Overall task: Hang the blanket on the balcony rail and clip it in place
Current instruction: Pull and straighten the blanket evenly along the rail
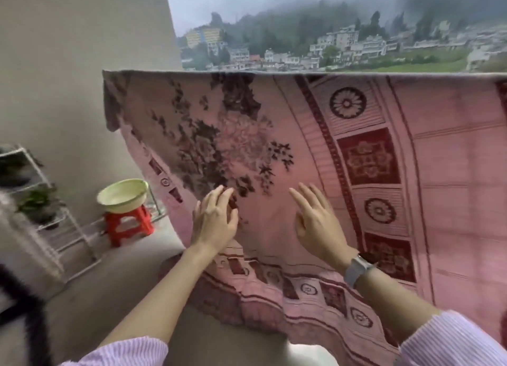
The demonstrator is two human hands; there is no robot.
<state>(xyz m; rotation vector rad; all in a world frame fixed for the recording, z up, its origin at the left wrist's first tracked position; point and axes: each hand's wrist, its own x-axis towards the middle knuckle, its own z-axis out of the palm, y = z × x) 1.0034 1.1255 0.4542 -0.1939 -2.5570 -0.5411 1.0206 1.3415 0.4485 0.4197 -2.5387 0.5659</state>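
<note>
Head view (the only one). The blanket (315, 157), pink with dark red floral and medallion patterns, is draped over the balcony rail; its top fold runs level across the frame and hides the rail itself. The near panel hangs down toward the person, and its lower hem bunches loosely near the floor.

Left hand (214, 220): held against the cloth low in the floral area, fingers loosely extended. Something small and dark reddish shows at the fingertips; I cannot tell whether it is a pinch of cloth, a clip or only the pattern.

Right hand (315, 223): fingers straight and spread, grasping nothing, flat at or just off the cloth (contact cannot be judged). A watch (356, 269) sits on that wrist.

Step, as a judgement: hanging looks done; the hands appear to be smoothing the panel. No clip is visible on the top fold, so clipping is not yet done. Next move calls for clips in hand and a reach up to the fold.

Left of the blanket: a basin (123, 194) on a red stool (129, 226), near a white rack (55, 215).
</note>
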